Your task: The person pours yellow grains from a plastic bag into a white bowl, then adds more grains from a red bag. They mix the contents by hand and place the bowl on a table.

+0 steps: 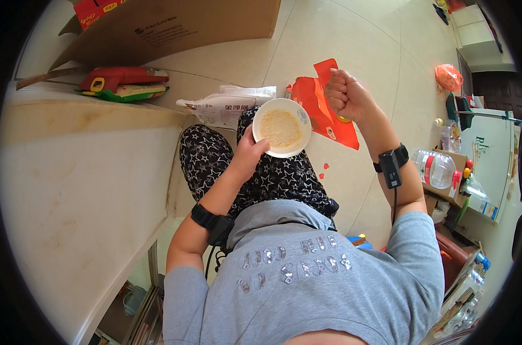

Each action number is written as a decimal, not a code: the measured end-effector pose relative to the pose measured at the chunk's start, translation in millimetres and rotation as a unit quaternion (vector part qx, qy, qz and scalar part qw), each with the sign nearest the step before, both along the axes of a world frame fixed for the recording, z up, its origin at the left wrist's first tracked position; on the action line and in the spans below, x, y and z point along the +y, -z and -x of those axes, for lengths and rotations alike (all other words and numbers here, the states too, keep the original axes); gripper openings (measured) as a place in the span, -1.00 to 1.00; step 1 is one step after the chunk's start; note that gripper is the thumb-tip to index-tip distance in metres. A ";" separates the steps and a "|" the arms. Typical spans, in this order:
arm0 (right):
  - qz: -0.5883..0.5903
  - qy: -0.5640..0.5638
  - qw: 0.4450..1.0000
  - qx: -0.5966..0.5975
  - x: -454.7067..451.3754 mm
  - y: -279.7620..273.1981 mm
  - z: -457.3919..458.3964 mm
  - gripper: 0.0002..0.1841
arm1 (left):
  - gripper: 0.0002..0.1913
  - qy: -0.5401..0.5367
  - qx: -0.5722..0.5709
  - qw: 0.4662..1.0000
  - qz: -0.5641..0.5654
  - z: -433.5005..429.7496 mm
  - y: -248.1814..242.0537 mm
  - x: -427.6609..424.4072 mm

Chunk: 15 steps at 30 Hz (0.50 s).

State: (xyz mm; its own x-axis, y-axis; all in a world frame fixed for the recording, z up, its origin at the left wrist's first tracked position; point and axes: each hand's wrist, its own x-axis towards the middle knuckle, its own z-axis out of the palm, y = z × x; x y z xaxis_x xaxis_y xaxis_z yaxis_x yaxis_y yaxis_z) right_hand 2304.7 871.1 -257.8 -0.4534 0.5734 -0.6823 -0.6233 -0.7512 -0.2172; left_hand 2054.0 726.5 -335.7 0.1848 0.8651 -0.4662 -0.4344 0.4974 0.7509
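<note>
A white bowl (303,137) with a small floral mark inside its rim holds pale yellowish grains or crumbs (280,127). My left hand (249,156) grips the bowl's lower left side, thumb over the rim, above my patterned trousers. To the right, my right hand (348,95) is closed at the upper edge of a red plastic bag (310,97); its fingers appear to pinch the bag, and what lies inside the fist is hidden. A white flour bag (226,105) bearing writing lies on the floor behind the bowl, beside my knee.
A large cardboard box (192,34) stands at upper left, near red and green food packets (125,86). A pale slab or cabinet side (80,159) borders my left. At right are a large clear bottle (437,169), cartons and an orange-red bag (448,77). Small red scraps (321,176) lie on the tiles.
</note>
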 end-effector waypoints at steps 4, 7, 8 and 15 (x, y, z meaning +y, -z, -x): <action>-0.018 -0.024 1.000 0.003 -13.1 6.2 20.9 -0.54 | -0.42 0.003 0.012 1.000 -0.012 2.4 -2.2 0.2; -0.185 -0.096 0.978 -0.026 -32.0 6.4 48.1 -0.56 | -0.42 0.006 0.018 1.000 -0.008 -4.3 -3.1 5.8; -0.228 -0.119 0.966 -0.030 -39.2 7.0 55.9 -0.59 | -0.42 0.010 0.010 1.000 -0.004 -7.2 -3.9 7.9; -0.438 -0.242 0.821 -0.274 -61.0 10.6 72.7 -0.77 | -0.43 0.001 -0.032 0.999 0.005 -15.2 -14.3 11.7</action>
